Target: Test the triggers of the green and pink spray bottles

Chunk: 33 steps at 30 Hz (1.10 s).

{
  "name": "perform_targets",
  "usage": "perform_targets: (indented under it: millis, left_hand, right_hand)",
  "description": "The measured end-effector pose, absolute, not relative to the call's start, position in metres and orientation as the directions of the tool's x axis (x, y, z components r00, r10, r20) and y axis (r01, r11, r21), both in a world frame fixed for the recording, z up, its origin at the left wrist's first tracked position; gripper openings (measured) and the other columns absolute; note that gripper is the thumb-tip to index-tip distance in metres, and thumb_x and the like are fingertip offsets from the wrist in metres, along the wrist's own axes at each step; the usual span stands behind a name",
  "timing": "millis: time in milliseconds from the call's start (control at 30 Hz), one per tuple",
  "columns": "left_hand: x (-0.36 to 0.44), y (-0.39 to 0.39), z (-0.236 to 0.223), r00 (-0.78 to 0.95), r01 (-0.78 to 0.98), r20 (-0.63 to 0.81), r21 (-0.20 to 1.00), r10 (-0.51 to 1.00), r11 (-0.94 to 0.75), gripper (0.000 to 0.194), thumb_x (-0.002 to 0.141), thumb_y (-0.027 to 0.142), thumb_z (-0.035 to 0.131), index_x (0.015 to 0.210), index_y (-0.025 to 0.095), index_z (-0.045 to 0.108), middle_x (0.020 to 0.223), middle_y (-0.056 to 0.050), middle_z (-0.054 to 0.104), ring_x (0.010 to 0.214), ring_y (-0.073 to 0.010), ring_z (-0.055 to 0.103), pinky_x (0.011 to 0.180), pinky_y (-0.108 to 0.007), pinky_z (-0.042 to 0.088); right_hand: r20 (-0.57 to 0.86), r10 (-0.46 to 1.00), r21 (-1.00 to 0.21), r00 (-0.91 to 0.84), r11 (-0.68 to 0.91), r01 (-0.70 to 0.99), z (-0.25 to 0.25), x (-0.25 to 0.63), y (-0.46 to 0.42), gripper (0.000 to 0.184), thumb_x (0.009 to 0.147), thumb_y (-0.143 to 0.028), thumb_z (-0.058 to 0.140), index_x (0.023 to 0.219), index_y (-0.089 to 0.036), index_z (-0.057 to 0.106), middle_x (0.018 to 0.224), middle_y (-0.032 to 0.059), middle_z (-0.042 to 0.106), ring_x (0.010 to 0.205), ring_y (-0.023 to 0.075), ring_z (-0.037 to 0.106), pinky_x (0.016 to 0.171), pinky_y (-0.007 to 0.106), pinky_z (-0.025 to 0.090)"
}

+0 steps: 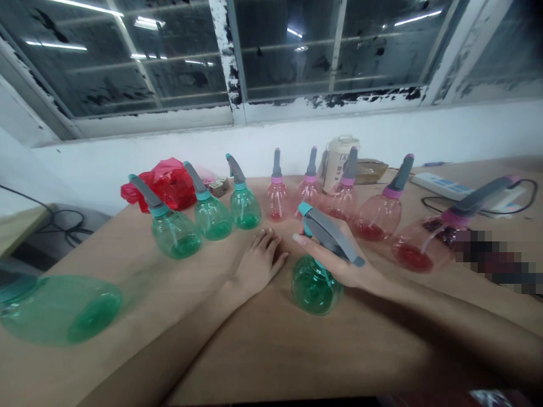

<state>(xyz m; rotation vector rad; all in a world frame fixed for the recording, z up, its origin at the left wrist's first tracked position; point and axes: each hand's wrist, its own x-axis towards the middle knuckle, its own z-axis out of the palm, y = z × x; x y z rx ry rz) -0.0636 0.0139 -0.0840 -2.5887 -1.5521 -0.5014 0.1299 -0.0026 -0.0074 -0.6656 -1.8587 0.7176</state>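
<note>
My right hand (339, 254) is wrapped round the neck of a green spray bottle (316, 288), just below its grey and teal trigger head. The bottle stands near the table's front, with some liquid inside. My left hand (261, 260) lies flat on the table to the left of it, fingers spread and holding nothing. Beyond my left hand stand three more green spray bottles (173, 234) in a slanting row. Several pink spray bottles (379, 217) with grey and pink heads form a line behind and to the right of my right hand.
Another green spray bottle (63, 308) is at the left edge, partly cut off. Along the back are a red plastic bag (165, 183), a pale lidded container (337, 161), a brown packet (370, 170) and a white power strip (449, 189) with a black cable. Windows rise behind the table (263, 356).
</note>
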Motion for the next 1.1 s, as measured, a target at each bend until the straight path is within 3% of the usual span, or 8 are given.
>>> perform_targets:
  millis: [100,233,467,1100]
  left_hand:
    - [-0.0630,0.0142,-0.0842,0.416,0.887,0.278,0.086,0.866,-0.454,0.045,0.095,0.037,0.039,0.130,0.010,0.045,0.138,-0.018,0.047,0.134,-0.0278,0.037,0.110,-0.047,0.033]
    - [-0.0620,0.0132,-0.0809,0.426,0.883,0.265,0.087,0.865,-0.461,0.041,0.095,0.036,0.039,0.127,0.012,0.048,0.137,-0.016,0.048,0.133,-0.0275,0.038,0.110,-0.048,0.033]
    - [-0.0634,0.0128,-0.0818,0.436,0.868,0.313,0.103,0.844,-0.487,0.041,0.095,0.039,0.037,0.128,0.017,0.047,0.142,-0.013,0.044,0.134,-0.0269,0.036,0.109,-0.048,0.034]
    - [-0.0630,0.0133,-0.0807,0.441,0.872,0.279,0.090,0.853,-0.481,0.041,0.095,0.038,0.038,0.128,0.014,0.047,0.145,-0.015,0.040,0.137,-0.0271,0.033,0.110,-0.048,0.032]
  right_hand:
    - [0.593,0.718,-0.734,-0.365,0.668,0.123,-0.0079,0.1306,-0.0031,0.012,0.085,-0.026,0.056,0.076,-0.022,0.050,0.070,-0.0042,0.052,0.057,0.0092,0.049,0.051,0.026,0.037]
    - [0.567,0.736,-0.772,-0.370,0.631,0.072,-0.0104,0.1306,-0.0015,0.007,0.085,-0.028,0.058,0.086,-0.023,0.054,0.074,-0.0036,0.055,0.059,0.0099,0.050,0.052,0.026,0.038]
    - [0.562,0.755,-0.793,-0.337,0.607,0.039,-0.0141,0.1300,-0.0009,0.014,0.083,-0.029,0.060,0.095,-0.023,0.056,0.073,-0.0034,0.053,0.058,0.0103,0.049,0.052,0.026,0.038]
    - [0.548,0.754,-0.795,-0.362,0.604,0.056,-0.0171,0.1310,-0.0029,0.016,0.084,-0.031,0.059,0.097,-0.022,0.056,0.071,-0.0038,0.053,0.059,0.0100,0.049,0.050,0.026,0.036]
